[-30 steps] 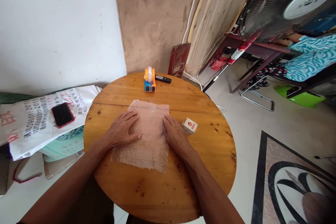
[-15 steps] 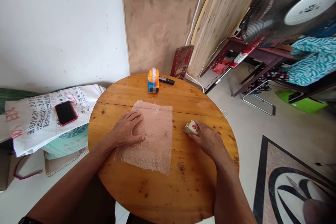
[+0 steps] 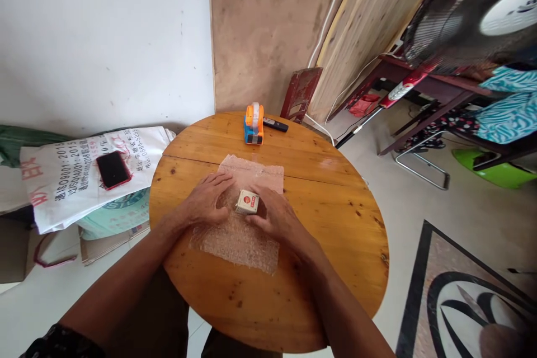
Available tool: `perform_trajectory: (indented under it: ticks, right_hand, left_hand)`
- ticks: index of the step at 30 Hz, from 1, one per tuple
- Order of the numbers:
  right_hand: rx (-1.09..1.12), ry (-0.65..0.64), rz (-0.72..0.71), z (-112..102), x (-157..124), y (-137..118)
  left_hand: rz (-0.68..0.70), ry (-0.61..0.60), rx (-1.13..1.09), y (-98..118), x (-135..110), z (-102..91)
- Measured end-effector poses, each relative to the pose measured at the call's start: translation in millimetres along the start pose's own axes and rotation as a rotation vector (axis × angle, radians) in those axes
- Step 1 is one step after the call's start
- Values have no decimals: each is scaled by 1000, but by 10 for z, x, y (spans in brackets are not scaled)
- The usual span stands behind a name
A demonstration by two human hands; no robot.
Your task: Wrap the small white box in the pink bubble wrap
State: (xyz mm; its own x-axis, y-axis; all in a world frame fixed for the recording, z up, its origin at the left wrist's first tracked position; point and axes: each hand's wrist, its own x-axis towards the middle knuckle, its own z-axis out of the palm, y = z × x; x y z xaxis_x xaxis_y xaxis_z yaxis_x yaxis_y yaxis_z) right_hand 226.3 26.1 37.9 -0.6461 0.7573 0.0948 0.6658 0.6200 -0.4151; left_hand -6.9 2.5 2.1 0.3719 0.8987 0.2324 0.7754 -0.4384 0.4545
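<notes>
A sheet of clear bubble wrap (image 3: 239,246) lies flat on the round wooden table (image 3: 344,224). On its left part rests my left hand (image 3: 207,198), open, with the fingers stretched forward and the thumb apart. My right hand (image 3: 279,215) is over the middle of the sheet, its thumb and fingers around the right end of a small white carton (image 3: 247,202) with a red round mark. The carton sits low over the wrap, between my two hands; its underside is hidden.
An orange and blue tape dispenser (image 3: 254,124) and a black remote control (image 3: 276,124) stand at the table's far edge. A phone (image 3: 113,170) lies on a white sack (image 3: 88,179) at left. A standing fan (image 3: 444,17), a chair (image 3: 300,92) and a seated person are beyond.
My right hand has carried the small carton leftward from the bare table onto the middle of the bubble wrap. My left hand still lies on the sheet. The view has shifted slightly.
</notes>
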Motion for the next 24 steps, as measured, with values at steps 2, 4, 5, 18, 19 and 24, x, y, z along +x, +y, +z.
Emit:
perform_trajectory:
  ticks: [2,4,5,18,19,24]
  right_hand:
    - [53,47,13,24,-44,72]
    - [78,88,6,42,-80,115]
    - [83,101,-3,51,-89,122]
    - [125,123,-27,43,-72,57]
    - [135,129,-34,41,-73,60]
    - [173,125,-50,31,-74,66]
  left_hand:
    - [2,-3,-24,-12,-1,-18]
    - [1,-3,-30,-17,-3,-29]
    - [-1,-3,-28,-17,-3,-32]
    - [0,-13,3,-19,5,-25]
    - [1,-16,4,-16,6,-28]
    - [-5,-25,4,1,0,-40]
